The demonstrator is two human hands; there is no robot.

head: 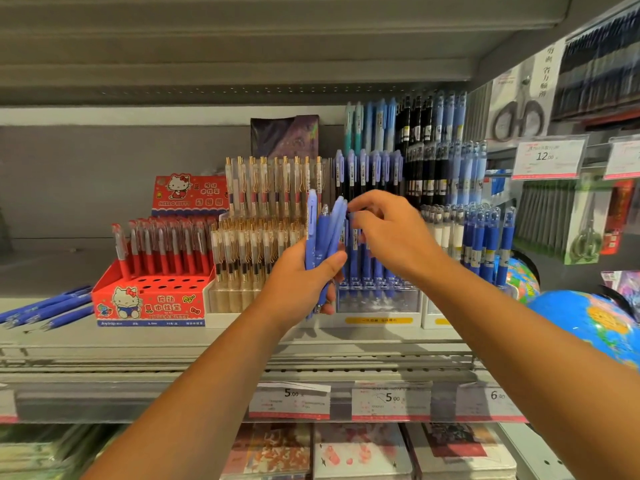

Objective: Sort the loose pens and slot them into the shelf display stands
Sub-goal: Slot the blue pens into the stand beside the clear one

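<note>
We see the shelf [242, 344] w/ a clear stand [377, 303] full of upright blue pens. Our L hand [298, 285] grips a bunch of blue pens [327, 233] just in front, standing up, clips on top. Our R hand [394, 237] curls by their tops; can't tell if it pinches one. Loose pens [45, 308] lie flat far left.
</note>
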